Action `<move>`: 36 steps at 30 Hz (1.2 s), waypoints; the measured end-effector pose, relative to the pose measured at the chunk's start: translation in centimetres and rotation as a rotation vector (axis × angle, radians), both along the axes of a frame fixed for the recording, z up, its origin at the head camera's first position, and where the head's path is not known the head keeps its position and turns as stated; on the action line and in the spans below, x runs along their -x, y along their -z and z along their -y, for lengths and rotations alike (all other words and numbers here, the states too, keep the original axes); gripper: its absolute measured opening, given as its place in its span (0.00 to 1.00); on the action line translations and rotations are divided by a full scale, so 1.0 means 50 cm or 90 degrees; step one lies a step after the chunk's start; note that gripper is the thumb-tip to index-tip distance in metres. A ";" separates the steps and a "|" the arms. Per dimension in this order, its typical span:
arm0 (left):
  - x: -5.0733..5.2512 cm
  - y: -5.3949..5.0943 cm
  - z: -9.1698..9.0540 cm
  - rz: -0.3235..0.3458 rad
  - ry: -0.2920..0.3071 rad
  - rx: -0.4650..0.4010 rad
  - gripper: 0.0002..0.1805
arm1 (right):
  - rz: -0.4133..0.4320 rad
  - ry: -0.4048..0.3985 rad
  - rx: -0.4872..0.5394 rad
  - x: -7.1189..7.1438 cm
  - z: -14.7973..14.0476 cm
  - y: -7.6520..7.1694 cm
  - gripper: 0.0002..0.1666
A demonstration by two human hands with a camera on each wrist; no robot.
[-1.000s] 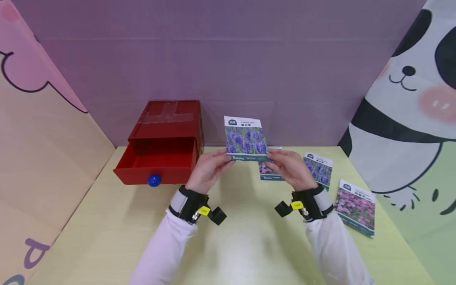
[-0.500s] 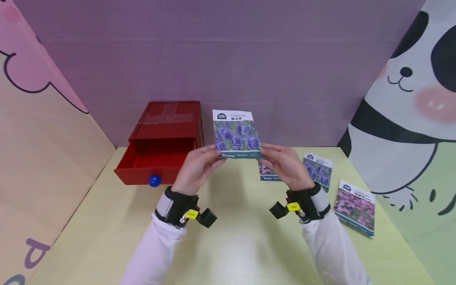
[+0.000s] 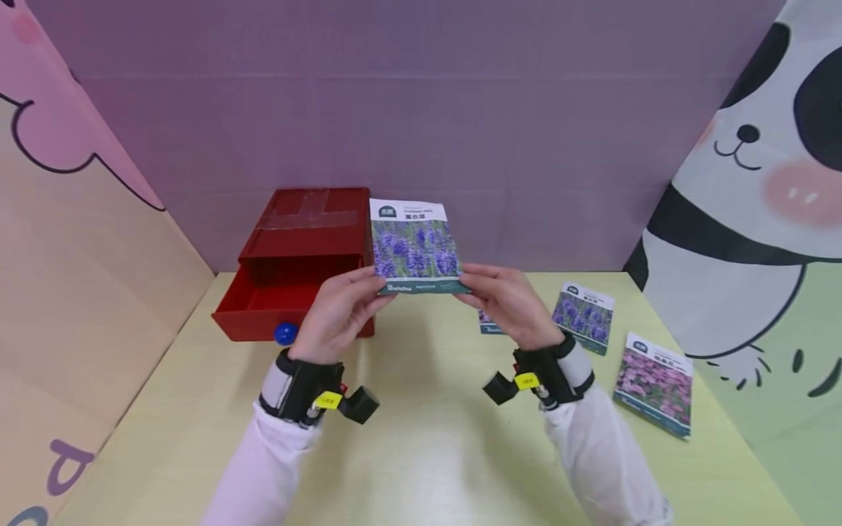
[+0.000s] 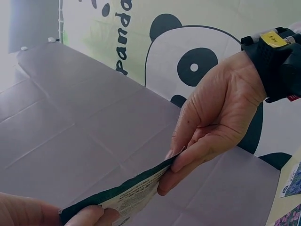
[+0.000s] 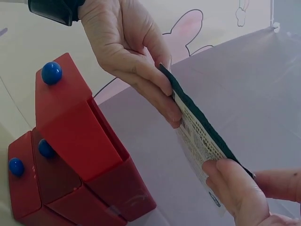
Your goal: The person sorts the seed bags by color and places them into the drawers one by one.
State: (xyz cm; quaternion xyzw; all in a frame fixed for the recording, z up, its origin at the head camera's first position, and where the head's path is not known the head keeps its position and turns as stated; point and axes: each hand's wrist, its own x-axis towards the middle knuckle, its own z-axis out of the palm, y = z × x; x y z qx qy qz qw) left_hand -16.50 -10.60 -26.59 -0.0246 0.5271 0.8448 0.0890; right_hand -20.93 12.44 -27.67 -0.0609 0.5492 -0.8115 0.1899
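Note:
A seed packet printed with purple lavender-like flowers is held up above the table, front face toward the head camera. My left hand pinches its lower left corner between thumb and fingers. At the lower right corner, my right hand grips it the same way. Both wrist views show the packet's green bottom edge and its printed back. Behind the left hand stands a red drawer box with its upper drawer pulled out. The left hand partly hides that drawer in the head view.
On the table's right lie another purple-flower packet and a pink-flower packet. A further packet is mostly hidden by the right hand. Blue knobs stick out from the drawer fronts. A purple backdrop rises behind the table.
Both hands have carried the seed packet leftward and slightly up, so its top left corner now overlaps the drawer box's right side. The drawer and the packets on the table stay put.

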 end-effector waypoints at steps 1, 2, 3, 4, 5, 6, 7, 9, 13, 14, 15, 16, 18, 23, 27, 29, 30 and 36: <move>-0.002 -0.001 0.003 0.002 0.002 0.001 0.22 | -0.002 -0.003 0.001 0.000 0.003 -0.001 0.24; -0.004 -0.002 0.007 0.003 0.003 0.000 0.22 | -0.006 -0.006 -0.001 -0.001 0.005 -0.001 0.24; -0.005 -0.003 0.010 0.005 0.003 -0.001 0.22 | -0.010 -0.009 -0.002 -0.001 0.008 -0.003 0.24; -0.007 -0.005 0.013 0.009 0.000 0.000 0.22 | -0.012 -0.012 -0.003 -0.002 0.010 -0.004 0.24; -0.009 -0.005 0.016 0.009 -0.001 0.000 0.23 | -0.014 -0.015 -0.004 -0.003 0.012 -0.005 0.25; -0.010 -0.006 0.019 0.010 -0.003 0.000 0.23 | -0.017 -0.018 -0.004 -0.004 0.015 -0.006 0.25; -0.012 -0.006 0.022 0.010 -0.004 0.000 0.23 | -0.016 -0.020 -0.004 -0.005 0.018 -0.008 0.25; -0.015 -0.007 0.028 0.005 -0.008 0.001 0.24 | -0.015 -0.023 -0.005 -0.006 0.025 -0.011 0.25; -0.025 -0.008 0.042 -0.002 -0.010 -0.008 0.24 | -0.008 -0.026 -0.010 -0.009 0.038 -0.016 0.25; -0.028 -0.009 0.045 -0.001 -0.009 -0.012 0.24 | -0.006 -0.027 -0.014 -0.010 0.041 -0.017 0.25; -0.031 -0.009 0.049 0.001 -0.009 -0.016 0.24 | -0.005 -0.029 -0.016 -0.011 0.045 -0.019 0.24; -0.035 -0.009 0.053 0.004 -0.008 -0.020 0.25 | -0.004 -0.031 -0.018 -0.011 0.048 -0.019 0.24; -0.042 -0.008 0.061 0.010 -0.006 -0.033 0.26 | -0.004 -0.038 -0.022 -0.012 0.055 -0.020 0.24; -0.062 -0.004 0.080 0.010 -0.001 -0.067 0.30 | -0.006 -0.055 -0.019 -0.015 0.071 -0.020 0.23; -0.077 -0.002 0.094 0.000 -0.002 -0.095 0.31 | 0.004 -0.074 -0.009 -0.017 0.084 -0.019 0.24; -0.084 -0.001 0.103 -0.002 -0.002 -0.112 0.29 | 0.013 -0.080 -0.006 -0.019 0.091 -0.018 0.23; -0.088 -0.001 0.107 -0.004 -0.002 -0.119 0.28 | 0.018 -0.081 -0.005 -0.020 0.095 -0.019 0.23; -0.108 0.001 0.131 -0.023 -0.001 -0.145 0.18 | 0.028 -0.094 -0.011 -0.027 0.120 -0.017 0.23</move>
